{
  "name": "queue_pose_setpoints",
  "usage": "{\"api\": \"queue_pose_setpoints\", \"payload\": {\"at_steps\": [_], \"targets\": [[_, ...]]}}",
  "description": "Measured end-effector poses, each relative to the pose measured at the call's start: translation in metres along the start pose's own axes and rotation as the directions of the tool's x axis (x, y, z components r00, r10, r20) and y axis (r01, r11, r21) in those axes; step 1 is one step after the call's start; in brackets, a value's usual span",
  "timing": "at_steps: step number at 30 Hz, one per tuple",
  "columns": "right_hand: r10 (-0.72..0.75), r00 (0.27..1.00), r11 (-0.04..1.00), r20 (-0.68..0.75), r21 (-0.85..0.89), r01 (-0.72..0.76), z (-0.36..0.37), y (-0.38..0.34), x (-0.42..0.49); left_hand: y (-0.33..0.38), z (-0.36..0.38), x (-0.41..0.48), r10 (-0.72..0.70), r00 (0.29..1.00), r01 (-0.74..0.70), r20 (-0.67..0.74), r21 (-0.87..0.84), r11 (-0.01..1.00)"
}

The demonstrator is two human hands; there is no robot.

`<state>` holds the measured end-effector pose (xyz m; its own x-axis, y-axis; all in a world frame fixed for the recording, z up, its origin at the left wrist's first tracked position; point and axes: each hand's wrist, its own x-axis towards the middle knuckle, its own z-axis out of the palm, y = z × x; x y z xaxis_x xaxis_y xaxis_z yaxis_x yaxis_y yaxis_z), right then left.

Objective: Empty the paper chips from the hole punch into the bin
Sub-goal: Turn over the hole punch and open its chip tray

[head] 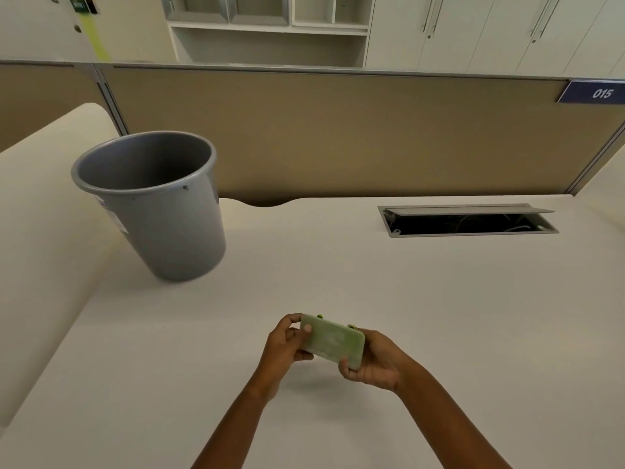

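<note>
Hole punch (333,342) held in the air just above the bench (422,299), near the near edge and about midway along it, turned so its pale green underside faces up toward the camera. Small yellow-green parts showing along its far edge. Left hand (287,343) clamped on its left end, thumb pressed onto the green face, fingers curled round behind. Right hand (373,362) clamped on its right end, thumb at the near right corner, fingers wrapped under and behind. Both grips closed on the punch; neither hand touching the bench. No paper chips to be made out on the punch or the bench.

Bin (152,204) standing upright on the bench toward the far left corner, well apart from the hands; grey plastic, rolled rim, mouth open to the camera, a white label on its left wall. Inside dark; contents not to be told.

Cable hatch (468,220) set into the bench near the far edge, right of middle, its grey flap raised at the back, cables dimly seen in the dark slot. Tan partition (338,130) running along the far edge, with a blue plate (595,93) reading 015 at its upper right. White cupboards and open shelves (267,28) beyond the partition.
</note>
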<state>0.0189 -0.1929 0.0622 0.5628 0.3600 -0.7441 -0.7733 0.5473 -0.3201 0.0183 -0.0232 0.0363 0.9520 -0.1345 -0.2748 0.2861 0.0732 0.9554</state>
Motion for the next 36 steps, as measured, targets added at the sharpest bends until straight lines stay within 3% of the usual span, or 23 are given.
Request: {"api": "queue_pose_setpoints", "payload": {"at_steps": [9, 12, 15, 17, 20, 21, 23, 27, 29, 32, 34, 36], "targets": [[-0.057, 0.995, 0.996, 0.082, -0.071, 0.063, -0.008, 0.007, -0.004, 0.011, 0.004, -0.004, -0.118, 0.992, 0.111, -0.038, -0.156, 0.981], [-0.182, 0.979, 0.969, 0.090, -0.156, 0.194, -0.010, 0.009, -0.004, 0.013, 0.007, -0.005, -0.133, 0.990, 0.120, -0.053, -0.197, 0.973], [-0.328, 0.940, 0.878, 0.094, -0.337, 0.340, -0.007, 0.007, -0.007, 0.012, 0.011, -0.006, -0.167, 0.985, 0.148, -0.047, -0.273, 0.951], [-0.435, 0.897, 0.726, 0.081, -0.557, 0.403, -0.001, 0.006, -0.011, 0.009, 0.013, -0.008, -0.214, 0.976, 0.186, -0.045, -0.343, 0.921], [-0.638, 0.748, 0.264, 0.182, -0.861, 0.434, 0.008, 0.010, -0.017, 0.007, 0.018, -0.012, -0.326, 0.945, 0.287, 0.021, -0.530, 0.798], [-0.671, 0.699, 0.117, 0.250, -0.894, 0.432, 0.011, 0.013, -0.019, 0.008, 0.020, -0.013, -0.360, 0.932, 0.317, 0.051, -0.600, 0.735], [-0.687, 0.623, -0.081, 0.374, -0.892, 0.446, 0.015, 0.021, -0.022, 0.011, 0.024, -0.012, -0.388, 0.918, 0.331, 0.083, -0.699, 0.633], [-0.620, 0.513, -0.417, 0.593, -0.803, 0.425, 0.016, 0.039, -0.020, 0.014, 0.030, -0.008, -0.344, 0.935, 0.280, 0.089, -0.781, 0.558], [-0.590, 0.521, -0.440, 0.617, -0.786, 0.434, 0.015, 0.042, -0.021, 0.015, 0.028, -0.008, -0.344, 0.936, 0.271, 0.080, -0.789, 0.552], [-0.502, 0.573, -0.363, 0.648, -0.759, 0.540, 0.015, 0.039, -0.024, 0.016, 0.022, -0.006, -0.382, 0.921, 0.300, 0.072, -0.758, 0.579], [-0.503, 0.570, -0.251, 0.650, -0.741, 0.623, 0.019, 0.038, -0.026, 0.018, 0.020, -0.005, -0.382, 0.921, 0.303, 0.070, -0.746, 0.593], [-0.643, 0.535, -0.061, 0.548, -0.733, 0.677, 0.024, 0.036, -0.025, 0.018, 0.019, -0.006, -0.367, 0.925, 0.310, 0.101, -0.761, 0.570]]}}
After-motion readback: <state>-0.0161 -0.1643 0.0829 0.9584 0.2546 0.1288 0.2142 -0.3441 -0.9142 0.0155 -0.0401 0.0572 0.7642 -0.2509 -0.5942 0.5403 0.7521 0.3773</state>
